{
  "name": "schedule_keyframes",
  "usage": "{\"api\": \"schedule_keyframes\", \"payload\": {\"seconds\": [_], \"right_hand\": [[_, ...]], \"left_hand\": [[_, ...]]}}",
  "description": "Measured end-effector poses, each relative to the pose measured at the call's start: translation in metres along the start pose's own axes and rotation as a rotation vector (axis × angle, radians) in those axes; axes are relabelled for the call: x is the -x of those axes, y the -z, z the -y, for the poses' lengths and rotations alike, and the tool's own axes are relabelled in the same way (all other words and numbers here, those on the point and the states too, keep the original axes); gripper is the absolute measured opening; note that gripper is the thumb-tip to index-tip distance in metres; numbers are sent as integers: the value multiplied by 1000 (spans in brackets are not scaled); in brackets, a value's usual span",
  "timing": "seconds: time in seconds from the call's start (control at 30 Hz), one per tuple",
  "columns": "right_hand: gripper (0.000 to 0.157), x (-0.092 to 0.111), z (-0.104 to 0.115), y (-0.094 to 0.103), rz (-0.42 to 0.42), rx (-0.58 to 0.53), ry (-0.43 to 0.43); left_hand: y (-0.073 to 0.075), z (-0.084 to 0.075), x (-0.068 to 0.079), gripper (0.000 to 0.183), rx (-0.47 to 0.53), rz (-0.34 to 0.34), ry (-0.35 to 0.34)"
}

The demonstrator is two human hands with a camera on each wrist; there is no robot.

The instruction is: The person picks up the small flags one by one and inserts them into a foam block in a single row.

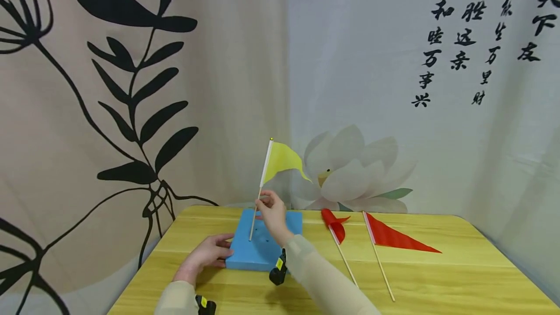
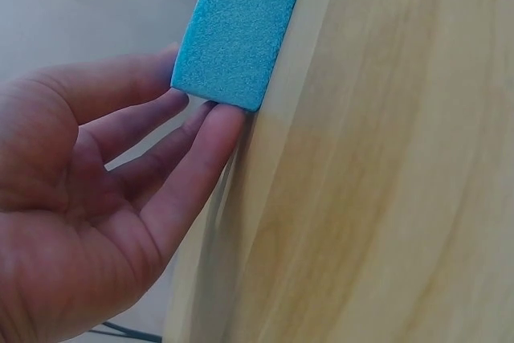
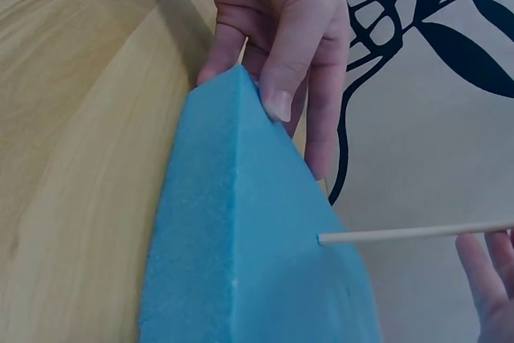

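In the head view a blue foam block (image 1: pixel 251 258) with small dark holes in its top lies on the table. My left hand (image 1: pixel 209 252) holds its left edge, the thumb on top and the other fingers along the side. The left wrist view shows these fingertips against the block's end (image 2: pixel 241 34). Above the block, my right hand (image 1: pixel 274 217) pinches the thin wooden stick of a yellow flag (image 1: pixel 281 162). The flag stands nearly upright, leaning slightly right. Seen from the right wrist, the lower end of the stick (image 3: pixel 401 235) meets the block's top face at a hole.
Two red flags lie on the wooden table (image 1: pixel 463 281) to the right: one with curled cloth (image 1: pixel 337 226), the other a spread pennant (image 1: pixel 395 235). Behind the table hangs a pale curtain (image 1: pixel 245 62) with printed plants and writing.
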State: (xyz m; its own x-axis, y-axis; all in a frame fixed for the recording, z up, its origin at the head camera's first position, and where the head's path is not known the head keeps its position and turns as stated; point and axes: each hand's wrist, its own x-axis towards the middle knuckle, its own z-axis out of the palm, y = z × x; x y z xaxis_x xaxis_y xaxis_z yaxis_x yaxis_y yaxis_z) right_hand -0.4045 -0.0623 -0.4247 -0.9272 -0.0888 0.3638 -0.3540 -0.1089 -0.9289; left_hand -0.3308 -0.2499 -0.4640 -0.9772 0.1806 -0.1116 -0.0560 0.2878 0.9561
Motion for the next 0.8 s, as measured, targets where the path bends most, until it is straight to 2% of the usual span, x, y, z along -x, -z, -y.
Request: {"api": "schedule_keyframes", "payload": {"seconds": [0.4, 0.6, 0.8], "right_hand": [[17, 4, -11, -1, 53, -24, -10], [17, 13, 0, 0, 89, 9, -30], [18, 21, 10, -1, 97, 25, -2]], "left_hand": [[-1, 2, -2, 60, 5, -6, -4], [-2, 2, -3, 60, -13, -17, 2], [0, 1, -2, 60, -10, -4, 6]]}}
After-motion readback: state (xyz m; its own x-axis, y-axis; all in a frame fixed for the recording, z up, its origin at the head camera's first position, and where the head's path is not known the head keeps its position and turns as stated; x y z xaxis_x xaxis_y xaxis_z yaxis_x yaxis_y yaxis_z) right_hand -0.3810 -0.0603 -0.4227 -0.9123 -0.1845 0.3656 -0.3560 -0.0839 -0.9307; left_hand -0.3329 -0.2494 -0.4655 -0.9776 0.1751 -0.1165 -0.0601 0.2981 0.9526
